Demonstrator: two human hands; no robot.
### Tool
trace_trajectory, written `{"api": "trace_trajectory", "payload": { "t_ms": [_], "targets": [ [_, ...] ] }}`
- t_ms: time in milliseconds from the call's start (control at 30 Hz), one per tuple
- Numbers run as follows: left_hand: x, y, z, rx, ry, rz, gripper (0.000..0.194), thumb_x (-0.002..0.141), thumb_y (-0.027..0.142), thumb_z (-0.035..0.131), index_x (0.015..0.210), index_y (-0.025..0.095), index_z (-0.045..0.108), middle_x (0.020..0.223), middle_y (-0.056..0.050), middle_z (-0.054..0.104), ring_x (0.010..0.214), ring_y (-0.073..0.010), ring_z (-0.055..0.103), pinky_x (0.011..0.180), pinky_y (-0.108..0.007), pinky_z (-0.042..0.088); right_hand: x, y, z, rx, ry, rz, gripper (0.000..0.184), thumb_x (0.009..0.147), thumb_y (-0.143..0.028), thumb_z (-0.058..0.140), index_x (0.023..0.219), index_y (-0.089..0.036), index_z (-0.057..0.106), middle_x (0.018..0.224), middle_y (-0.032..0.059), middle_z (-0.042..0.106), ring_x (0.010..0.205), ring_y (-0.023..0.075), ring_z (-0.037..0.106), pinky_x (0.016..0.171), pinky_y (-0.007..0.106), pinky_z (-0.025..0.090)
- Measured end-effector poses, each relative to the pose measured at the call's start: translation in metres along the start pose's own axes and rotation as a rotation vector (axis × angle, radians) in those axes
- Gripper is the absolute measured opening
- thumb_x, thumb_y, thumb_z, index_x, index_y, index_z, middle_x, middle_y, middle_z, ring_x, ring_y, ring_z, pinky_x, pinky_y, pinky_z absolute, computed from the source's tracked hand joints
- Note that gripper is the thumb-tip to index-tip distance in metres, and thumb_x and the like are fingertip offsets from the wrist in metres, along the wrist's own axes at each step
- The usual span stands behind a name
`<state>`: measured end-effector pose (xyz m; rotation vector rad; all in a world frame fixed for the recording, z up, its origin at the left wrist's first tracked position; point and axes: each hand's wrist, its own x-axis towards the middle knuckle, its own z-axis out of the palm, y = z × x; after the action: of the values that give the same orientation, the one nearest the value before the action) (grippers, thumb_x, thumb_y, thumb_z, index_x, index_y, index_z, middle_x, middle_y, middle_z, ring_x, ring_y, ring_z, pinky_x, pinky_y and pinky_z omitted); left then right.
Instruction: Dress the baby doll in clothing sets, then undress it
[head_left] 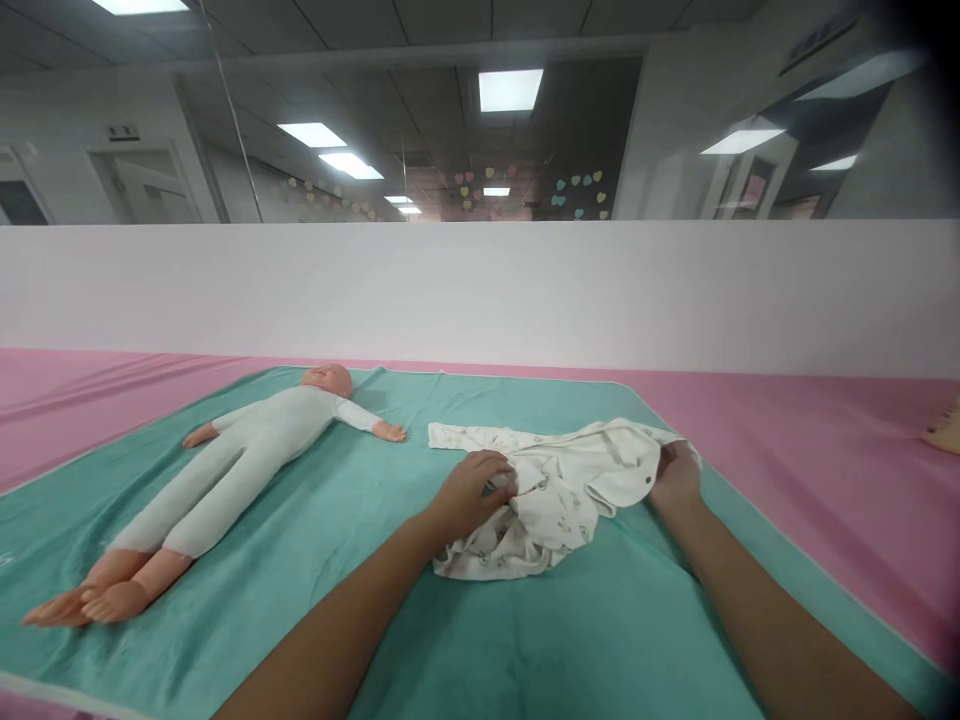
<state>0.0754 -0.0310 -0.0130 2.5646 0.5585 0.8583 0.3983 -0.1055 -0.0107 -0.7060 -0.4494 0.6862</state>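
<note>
A white baby garment [555, 500] with a small print lies bunched on the teal cloth, one long sleeve [472, 437] stretched toward the doll. A dark snap shows near its right edge. My left hand [474, 495] is closed on the garment's left part, thumb and fingers curled into the folds. At the right end, my right hand [676, 478] grips the cloth edge, its fingertips hidden under the fabric. To the left, a baby doll [270, 430] in a white body lies on its back with arms spread, apart from both hands.
The teal cloth [360, 540] lies over a pink sheet [810, 470]. Behind stands a low white wall [480, 290] with glass or mirror panels above it. A small beige object [946, 430] is partly visible at the far right edge.
</note>
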Motion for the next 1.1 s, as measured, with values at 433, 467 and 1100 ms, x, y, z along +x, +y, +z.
{"api": "trace_trajectory", "payload": {
  "t_ms": [433, 467, 1100],
  "targets": [
    [-0.004, 0.036, 0.012, 0.121, -0.156, 0.051, 0.026, 0.070, 0.028, 0.066, 0.094, 0.022, 0.056, 0.136, -0.008, 0.040, 0.125, -0.0300, 0.035, 0.096, -0.045, 0.037, -0.029, 0.034, 0.027, -1.369, -0.262, -0.198, 0.037, 0.067, -0.047, 0.063, 0.087, -0.019, 0.049, 0.087, 0.0032, 0.054, 0.080, 0.0214, 0.051, 0.072, 0.036, 0.043],
    [-0.002, 0.036, 0.013, 0.123, -0.119, 0.039, 0.020, 0.071, 0.021, 0.062, 0.091, 0.022, 0.057, 0.132, -0.008, 0.045, 0.122, -0.0294, 0.039, 0.095, -0.045, 0.037, -0.035, 0.033, 0.034, -1.463, -0.275, -0.324, 0.034, 0.071, -0.047, 0.059, 0.088, -0.019, 0.049, 0.089, 0.0049, 0.053, 0.084, 0.0230, 0.050, 0.075, 0.037, 0.042],
    [0.005, 0.015, -0.010, -0.768, -0.002, -0.292, 0.032, 0.083, 0.037, 0.048, 0.106, 0.020, 0.061, 0.113, -0.008, 0.062, 0.106, -0.0262, 0.055, 0.095, -0.042, 0.041, -0.100, 0.016, 0.094, -0.664, -0.475, -0.004, 0.046, 0.066, -0.034, 0.069, 0.108, -0.023, 0.056, 0.105, 0.0044, 0.063, 0.098, 0.0269, 0.057, 0.087, 0.042, 0.045]
  ]
}}
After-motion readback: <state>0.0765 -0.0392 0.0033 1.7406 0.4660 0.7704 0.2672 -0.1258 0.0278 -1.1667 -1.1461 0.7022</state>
